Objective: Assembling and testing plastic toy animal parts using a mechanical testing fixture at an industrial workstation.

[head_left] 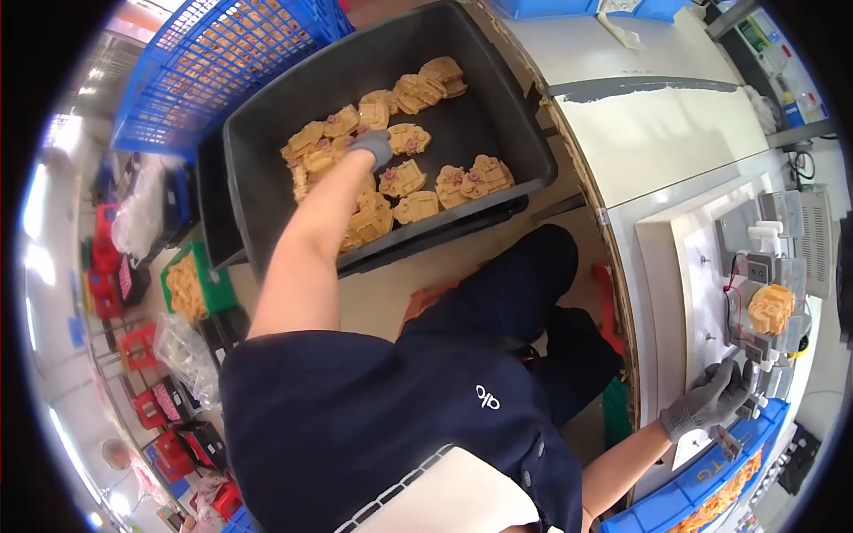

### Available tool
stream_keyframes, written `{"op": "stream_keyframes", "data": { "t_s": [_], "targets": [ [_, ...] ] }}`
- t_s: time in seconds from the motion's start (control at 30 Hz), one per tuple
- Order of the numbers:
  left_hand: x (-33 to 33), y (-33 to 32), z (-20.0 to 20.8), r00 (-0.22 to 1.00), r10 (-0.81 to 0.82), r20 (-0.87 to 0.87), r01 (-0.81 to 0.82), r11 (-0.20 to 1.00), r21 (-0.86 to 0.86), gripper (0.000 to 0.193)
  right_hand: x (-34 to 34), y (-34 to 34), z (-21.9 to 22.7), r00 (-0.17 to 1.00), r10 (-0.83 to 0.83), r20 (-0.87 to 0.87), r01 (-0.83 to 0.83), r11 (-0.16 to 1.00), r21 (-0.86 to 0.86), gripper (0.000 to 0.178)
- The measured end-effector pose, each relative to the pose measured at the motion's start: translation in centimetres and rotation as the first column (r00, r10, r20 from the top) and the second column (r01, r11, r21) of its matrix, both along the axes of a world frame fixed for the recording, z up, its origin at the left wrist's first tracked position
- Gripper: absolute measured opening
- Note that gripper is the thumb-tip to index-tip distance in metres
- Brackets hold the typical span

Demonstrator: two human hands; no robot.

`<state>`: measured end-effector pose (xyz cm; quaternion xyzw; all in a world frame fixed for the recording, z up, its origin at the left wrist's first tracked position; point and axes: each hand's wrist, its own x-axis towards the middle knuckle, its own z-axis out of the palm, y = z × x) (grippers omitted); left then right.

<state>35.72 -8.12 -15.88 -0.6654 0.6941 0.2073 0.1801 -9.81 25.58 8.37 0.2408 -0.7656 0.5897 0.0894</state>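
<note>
My left hand (375, 147), in a grey glove, reaches down among tan moulded parts (404, 178) in a big black bin (498, 98). Its fingers are hidden from view, so I cannot see whether it grips a part. Some of the tan parts carry small pinkish-purple spots. At the far right, my right hand (711, 401), also gloved in grey, rests at the lower end of a bench fixture (760, 258), its fingers apart and loosely bent with nothing visible in them. One tan part (771, 309) sits in the fixture, just beyond that hand.
A blue mesh crate (178, 98) stands at the bin's far left. Beside my right forearm is a blue crate (657, 511) holding orange-tan pieces. A green box (213, 282) of tan pieces sits left of the bin. The white bench's edge (586, 169) runs between bin and fixture.
</note>
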Motion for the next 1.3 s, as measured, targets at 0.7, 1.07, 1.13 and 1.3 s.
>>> {"op": "stream_keyframes", "data": {
  "t_s": [0.7, 1.07, 1.13, 1.3],
  "targets": [
    [-7.3, -1.0, -4.7, 0.986, 0.151, 0.075, -0.142, 0.983, -0.120, 0.085, -2.0, 1.8, -0.9, 0.993, -0.042, -0.114, 0.020, 0.983, -0.184, 0.032],
    [2.0, -8.4, -10.1, 0.641, -0.658, 0.395, 0.574, 0.753, 0.323, 0.069, -1.0, 1.5, 0.4, 0.997, 0.055, -0.060, -0.066, 0.974, -0.217, 0.032],
    [3.1, -10.0, -10.5, 0.351, -0.886, 0.304, 0.706, 0.464, 0.535, 0.062, -1.4, 2.2, -0.1, 0.998, 0.044, -0.037, -0.052, 0.966, -0.253, 0.032],
    [-7.8, 3.0, 0.3, 0.737, -0.531, 0.418, 0.467, 0.847, 0.253, 0.043, -1.8, 2.4, -0.8, 0.998, 0.012, -0.058, -0.025, 0.974, -0.225, 0.031]
  ]
}}
